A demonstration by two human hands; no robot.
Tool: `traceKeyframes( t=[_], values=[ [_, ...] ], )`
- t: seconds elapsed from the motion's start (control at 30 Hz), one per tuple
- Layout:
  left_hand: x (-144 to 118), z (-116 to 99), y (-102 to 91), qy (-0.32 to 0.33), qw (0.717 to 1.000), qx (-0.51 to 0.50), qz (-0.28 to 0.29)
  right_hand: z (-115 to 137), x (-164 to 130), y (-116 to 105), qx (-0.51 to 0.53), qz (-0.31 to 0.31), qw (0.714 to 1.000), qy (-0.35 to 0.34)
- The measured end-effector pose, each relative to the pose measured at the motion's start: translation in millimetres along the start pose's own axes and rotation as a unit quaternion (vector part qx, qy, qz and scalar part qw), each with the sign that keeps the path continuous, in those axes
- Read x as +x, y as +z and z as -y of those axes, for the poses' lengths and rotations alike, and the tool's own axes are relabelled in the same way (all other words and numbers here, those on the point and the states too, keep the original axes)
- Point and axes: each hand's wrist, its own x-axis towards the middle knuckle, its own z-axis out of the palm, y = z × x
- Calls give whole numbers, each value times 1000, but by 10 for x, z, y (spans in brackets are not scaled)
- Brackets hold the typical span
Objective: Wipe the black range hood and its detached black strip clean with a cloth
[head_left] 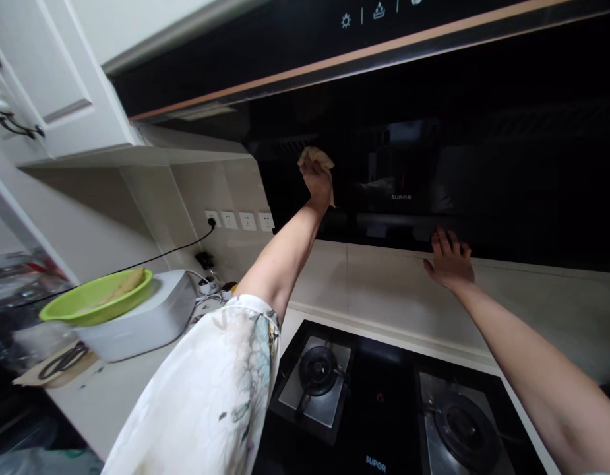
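1. Left hand [316,179] is raised at full arm stretch and closed into a fist around a crumpled beige cloth [315,157]. The cloth bunches out above the knuckles and hangs a little to the right of the wrist, pressed against the glossy black glass panel of the range hood [483,165]. Bunching it gives a firm pad on a vertical surface.
2. Right hand [449,262] is open and flat, fingers spread, holding nothing. The fingertips touch the lower edge of that black panel where it meets the cream tiled backsplash [384,284]; it reads as a brace while the other arm reaches up.
3. Below both hands: black glass gas hob with two burners [378,396].
4. Well left of the cloth hand: lime green plastic bowl [97,298] on a white box-shaped appliance [146,316], row of white wall sockets [240,220], black cable plugged in.
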Motion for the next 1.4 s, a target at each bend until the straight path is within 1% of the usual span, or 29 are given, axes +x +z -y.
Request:
traceKeyframes(
  t=[0.07,0.2,0.27,0.33,0.43,0.53,0.63,0.73,0.83,0.97,1.07,1.13,1.3,1.4],
  values=[
    [24,-16,-5,-6,1000,8,-10,0,3,-4,2,4,1000,-3],
    [123,-126,3,-9,999,18,-42,3,12,-15,1,17,1000,4],
    [147,-166,11,-10,998,30,-48,3,15,-7,0,18,1000,8],
    [131,-181,9,0,998,49,-37,3,15,2,3,13,1000,6],
    [60,-185,-40,14,997,77,-4,6,11,-1,12,7,1000,1],
    [14,-207,-146,15,996,84,21,10,3,-22,14,8,1000,3],
    [43,-280,-249,7,995,84,46,9,-1,-31,10,8,1000,1],
    [104,-390,-266,20,995,86,38,1,1,-18,7,9,1000,1],
    [92,-468,-188,37,996,73,26,-6,6,-5,1,18,1000,3],
    [-78,-428,-77,21,998,42,31,0,8,-7,1,12,1000,5],
    [-172,-350,-66,-4,998,33,54,8,3,-23,8,8,1000,4],
    [-153,-324,-74,-8,998,27,54,9,-1,-33,8,5,1000,2],
    [32,-332,-63,20,998,47,26,-2,-3,-23,4,9,1000,3],
    [49,-301,-70,23,998,50,26,-5,-2,-11,6,3,1000,-1]
  ],
)
